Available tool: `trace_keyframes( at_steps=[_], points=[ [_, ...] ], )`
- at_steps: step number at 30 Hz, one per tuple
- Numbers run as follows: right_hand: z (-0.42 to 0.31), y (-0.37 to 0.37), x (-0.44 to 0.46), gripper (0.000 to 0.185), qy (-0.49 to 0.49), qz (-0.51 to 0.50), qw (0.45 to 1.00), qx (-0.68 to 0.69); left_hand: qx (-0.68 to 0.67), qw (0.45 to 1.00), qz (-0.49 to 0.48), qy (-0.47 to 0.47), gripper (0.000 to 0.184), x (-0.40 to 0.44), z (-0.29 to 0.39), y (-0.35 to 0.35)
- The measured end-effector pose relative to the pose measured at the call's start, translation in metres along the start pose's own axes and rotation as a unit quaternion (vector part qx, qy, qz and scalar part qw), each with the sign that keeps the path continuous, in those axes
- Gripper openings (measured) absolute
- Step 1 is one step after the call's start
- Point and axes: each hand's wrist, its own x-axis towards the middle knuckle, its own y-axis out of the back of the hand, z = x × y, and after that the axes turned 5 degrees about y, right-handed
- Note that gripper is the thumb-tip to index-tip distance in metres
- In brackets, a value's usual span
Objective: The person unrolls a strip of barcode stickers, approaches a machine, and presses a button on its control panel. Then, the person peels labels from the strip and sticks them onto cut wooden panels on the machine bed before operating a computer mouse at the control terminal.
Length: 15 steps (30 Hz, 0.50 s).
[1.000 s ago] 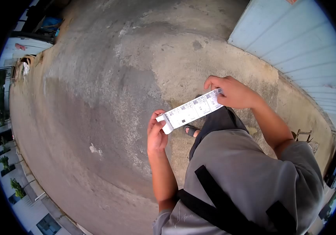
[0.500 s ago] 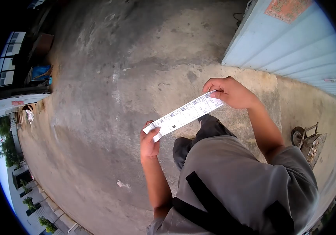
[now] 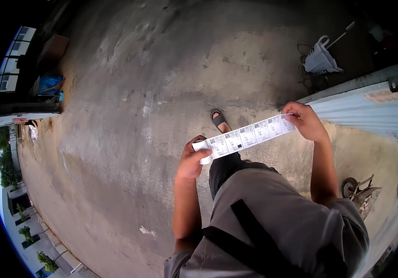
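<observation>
A strip of white printed labels stretches between my two hands, with square codes and small text in a row of boxes. My left hand is closed around the rolled end of the strip, its thumb lying across the roll. At the other end, my right hand pinches the free edge between thumb and fingers. The strip slopes gently upward to the right in front of my body. The print is too small to read.
Beneath me is a stained concrete floor. A pale blue corrugated metal door stands to the right, with a white bag beyond its edge. A wheelbarrow is at lower right. Stacked items with blue material are at far left.
Both hands and the label strip have moved to the right, and the strip is flatter. A sandalled foot has come forward. More of the area beyond the metal door shows, including the white bag.
</observation>
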Motion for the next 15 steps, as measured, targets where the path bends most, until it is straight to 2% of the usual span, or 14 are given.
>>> trace_keyframes(
  at_steps=[2,5,7,10,11,13,15],
  points=[
    [-0.01,0.004,0.048,0.008,0.006,0.009,1.0,-0.008,0.007,0.999,-0.037,0.006,0.021,0.049,0.039,0.017],
    [-0.057,0.01,0.123,0.007,-0.025,0.035,0.995,-0.095,0.028,0.999,-0.009,-0.014,0.019,0.107,0.109,0.023],
    [-0.088,0.016,0.179,0.01,0.029,0.07,0.978,-0.194,0.107,0.993,-0.012,-0.046,0.017,0.137,0.157,0.033],
    [-0.132,0.021,0.25,0.015,0.096,0.152,0.967,-0.182,0.109,0.991,0.031,-0.073,0.016,0.16,0.221,0.039],
    [-0.146,0.022,0.269,0.017,0.091,0.172,0.965,-0.176,0.108,0.989,0.054,-0.083,0.015,0.168,0.244,0.041],
    [-0.176,0.026,0.297,0.024,0.138,0.17,0.96,-0.173,0.123,0.986,0.066,-0.094,0.017,0.176,0.265,0.054],
    [-0.22,0.039,0.329,0.039,0.239,0.165,0.943,-0.166,0.132,0.985,0.073,-0.09,0.017,0.19,0.286,0.066]
  ],
)
